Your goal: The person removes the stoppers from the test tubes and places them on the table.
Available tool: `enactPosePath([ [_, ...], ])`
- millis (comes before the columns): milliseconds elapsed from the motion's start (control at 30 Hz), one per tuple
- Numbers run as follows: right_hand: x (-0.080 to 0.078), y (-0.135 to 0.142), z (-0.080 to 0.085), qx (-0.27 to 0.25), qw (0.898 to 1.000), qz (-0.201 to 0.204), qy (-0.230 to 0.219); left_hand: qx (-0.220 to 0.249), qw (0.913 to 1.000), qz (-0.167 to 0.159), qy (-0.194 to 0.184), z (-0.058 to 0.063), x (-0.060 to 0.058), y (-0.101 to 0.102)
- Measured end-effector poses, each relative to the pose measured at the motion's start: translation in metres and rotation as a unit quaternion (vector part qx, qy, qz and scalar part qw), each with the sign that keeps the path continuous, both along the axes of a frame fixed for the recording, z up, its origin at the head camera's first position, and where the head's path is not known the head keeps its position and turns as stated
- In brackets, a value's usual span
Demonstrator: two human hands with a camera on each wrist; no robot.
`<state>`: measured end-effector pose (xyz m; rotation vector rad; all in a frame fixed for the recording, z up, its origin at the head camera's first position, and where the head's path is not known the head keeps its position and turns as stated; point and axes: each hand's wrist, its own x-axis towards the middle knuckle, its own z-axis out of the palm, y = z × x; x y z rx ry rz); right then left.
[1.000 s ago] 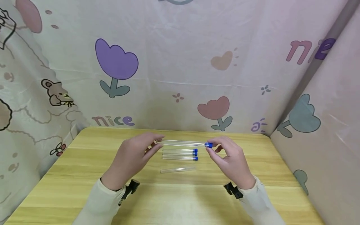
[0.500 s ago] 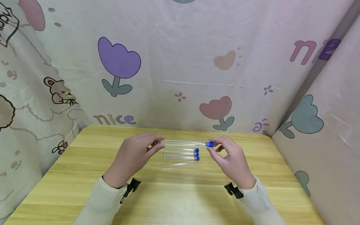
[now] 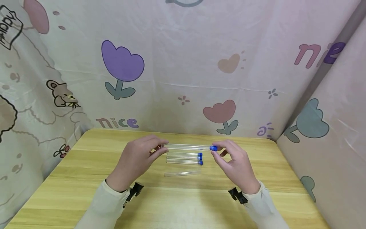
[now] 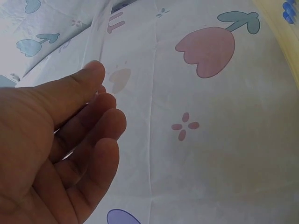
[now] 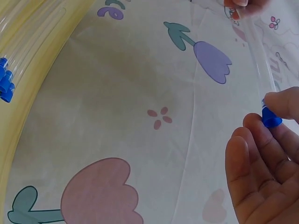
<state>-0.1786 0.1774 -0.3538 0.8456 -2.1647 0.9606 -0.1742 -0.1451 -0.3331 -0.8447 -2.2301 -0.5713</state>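
Observation:
A clear test tube (image 3: 186,147) is held level above the table between both hands. My left hand (image 3: 137,159) pinches its plain end between thumb and fingertips. At the other end my right hand (image 3: 234,163) grips the blue cap (image 5: 271,116) with thumb and fingers; the cap sits on the tube's mouth. Below, several capped test tubes (image 3: 183,158) lie side by side, blue caps toward the right. Nearer to me rests one test tube (image 3: 181,174) with no cap visible on it. In the left wrist view the left hand (image 4: 70,135) hides the tube's tip.
A light wood table (image 3: 171,203) lies under the hands. Behind it hangs a pale printed cloth (image 3: 171,63), with more cloth at the left and right sides. Each wrist wears a small black camera mount, such as the left mount (image 3: 134,192).
Both hands keep their hold on the capped tube, which stays almost in place. The whole head view shifts slightly.

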Motion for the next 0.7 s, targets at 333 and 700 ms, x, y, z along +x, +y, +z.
enactPosePath([
  [333,0.0016,0.0003,0.0010,0.008,1.000,-0.007,0.002,-0.007,0.9999,-0.008,0.013,-0.0013,-0.0011,0.0010],
  [700,0.0027,-0.0012,0.0006,0.009,1.000,-0.006,0.013,-0.008,0.9996,-0.011,0.023,-0.0015,-0.0003,0.0010],
])
